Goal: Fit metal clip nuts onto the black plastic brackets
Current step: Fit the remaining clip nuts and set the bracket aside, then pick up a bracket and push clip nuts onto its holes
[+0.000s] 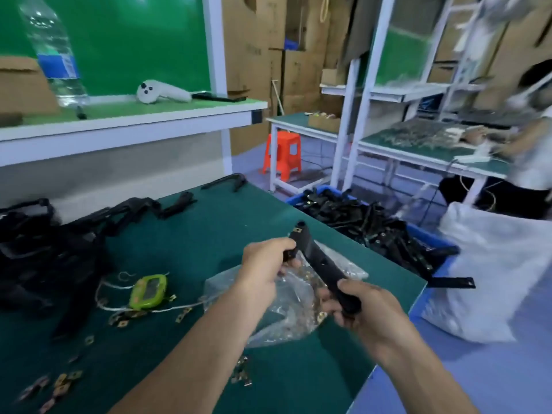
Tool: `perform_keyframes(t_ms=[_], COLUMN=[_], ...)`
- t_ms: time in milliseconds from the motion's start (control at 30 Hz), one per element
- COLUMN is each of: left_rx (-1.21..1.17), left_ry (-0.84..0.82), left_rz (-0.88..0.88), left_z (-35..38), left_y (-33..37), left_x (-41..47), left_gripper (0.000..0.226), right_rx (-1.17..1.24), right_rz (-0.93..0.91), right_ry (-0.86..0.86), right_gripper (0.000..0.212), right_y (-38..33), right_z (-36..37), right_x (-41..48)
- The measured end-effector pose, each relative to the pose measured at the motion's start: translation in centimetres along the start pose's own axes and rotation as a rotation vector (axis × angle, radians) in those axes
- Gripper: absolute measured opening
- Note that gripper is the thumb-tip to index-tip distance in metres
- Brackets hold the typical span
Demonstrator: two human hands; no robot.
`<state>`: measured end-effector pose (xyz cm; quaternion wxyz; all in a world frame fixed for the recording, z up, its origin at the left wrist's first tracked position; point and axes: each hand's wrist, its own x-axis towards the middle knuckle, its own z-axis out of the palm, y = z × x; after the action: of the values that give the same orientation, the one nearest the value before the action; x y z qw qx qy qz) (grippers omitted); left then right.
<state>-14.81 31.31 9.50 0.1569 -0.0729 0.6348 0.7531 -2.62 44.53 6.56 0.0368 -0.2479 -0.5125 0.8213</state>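
A long black plastic bracket is held above the green table, slanting from upper left to lower right. My left hand grips its short side arm near the upper end. My right hand grips its lower end. A metal clip nut sits on the bracket's top end. Under the hands lies a clear plastic bag with several brass-coloured clip nuts inside. Loose clip nuts are scattered on the table at the left and front.
A heap of black brackets covers the table's left. A blue bin full of black brackets stands past the right edge, beside a white sack. A green timer on a string lies left. Another person works at the far right bench.
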Motion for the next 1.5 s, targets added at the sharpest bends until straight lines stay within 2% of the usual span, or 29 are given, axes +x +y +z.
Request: perform_keyframes(t_ms=[67, 167, 267, 333, 400, 467, 567, 633, 700, 800, 967, 1100, 1200, 1300, 1367, 1433, 1500], left_rx=[-0.039, -0.187, -0.216, -0.128, 0.062, 0.166, 0.176, 0.18, 0.187, 0.197, 0.424, 0.629, 0.659, 0.7, 0.813, 0.984, 1.036], left_ry=[-0.066, -0.275, -0.365, -0.387, -0.374, -0.289, -0.12, 0.016, 0.133, 0.314, 0.573, 0.608, 0.607, 0.486, 0.377, 0.307, 0.313], left_rz=[-0.105, -0.237, -0.283, -0.205, -0.063, 0.094, 0.291, 0.373, 0.415, 0.416, 0.335, 0.184, 0.17, 0.11, 0.097, 0.115, 0.177], left_z=[3.8, 8.4, 10.3, 9.5, 7.2, 3.9, -2.1, -6.2, -10.3, -17.2, -29.1, -36.4, -39.7, -40.6, -40.2, -39.4, -38.5], left_y=[-0.3, 1.3, 3.0, 3.4, 3.4, 3.1, 3.3, 3.5, 3.6, 3.5, 1.4, -1.1, -2.8, -3.4, -3.6, -3.8, -4.0], left_x=[1.5, 2.9, 3.8, 3.9, 3.8, 4.4, 4.6, 4.4, 4.1, 3.4, 1.1, -1.8, -3.8, -5.3, -5.9, -6.0, -6.0], left_gripper=[0.008, 0.018, 0.052, 0.059, 0.044, 0.029, 0.03, 0.034, 0.034, 0.036, 0.038, 0.029, 0.023, 0.019, 0.032, 0.045, 0.037], right_rx=[0.079, 0.276, 0.309, 0.092, -0.145, -0.338, -0.707, -0.795, -0.833, -0.891, -1.034, -1.243, -1.323, -1.395, -1.51, -1.65, -1.748], right_rz=[0.055, 0.057, 0.011, 0.065, 0.033, -0.102, -0.389, -0.496, -0.522, -0.477, -0.377, -0.363, -0.369, -0.516, -0.644, -0.647, -0.594], right_ry=[0.062, 0.111, 0.239, 0.289, 0.244, 0.212, 0.298, 0.203, 0.044, -0.216, -0.483, -0.675, -0.717, -0.631, -0.53, -0.559, -0.606], right_gripper=[0.023, 0.034, 0.042, 0.034, 0.012, 0.007, 0.016, 0.021, 0.021, 0.021, 0.02, 0.044, 0.057, 0.042, 0.04, 0.04, 0.036], right_y=[-1.2, -6.2, -10.5, -10.0, -7.9, -5.7, -4.0, -3.0, -1.8, 0.5, 5.6, 9.8, 12.5, 14.6, 16.2, 17.8, 19.0], right_z=[-2.3, -3.6, -3.5, -2.5, -0.3, 2.6, 7.9, 11.6, 15.2, 20.3, 28.6, 34.5, 38.5, 42.2, 44.2, 45.8, 46.8], right_x=[0.9, 5.4, 10.4, 12.3, 12.7, 13.1, 12.5, 11.5, 10.8, 10.2, 10.5, 10.8, 11.2, 11.0, 10.5, 9.8, 9.1])
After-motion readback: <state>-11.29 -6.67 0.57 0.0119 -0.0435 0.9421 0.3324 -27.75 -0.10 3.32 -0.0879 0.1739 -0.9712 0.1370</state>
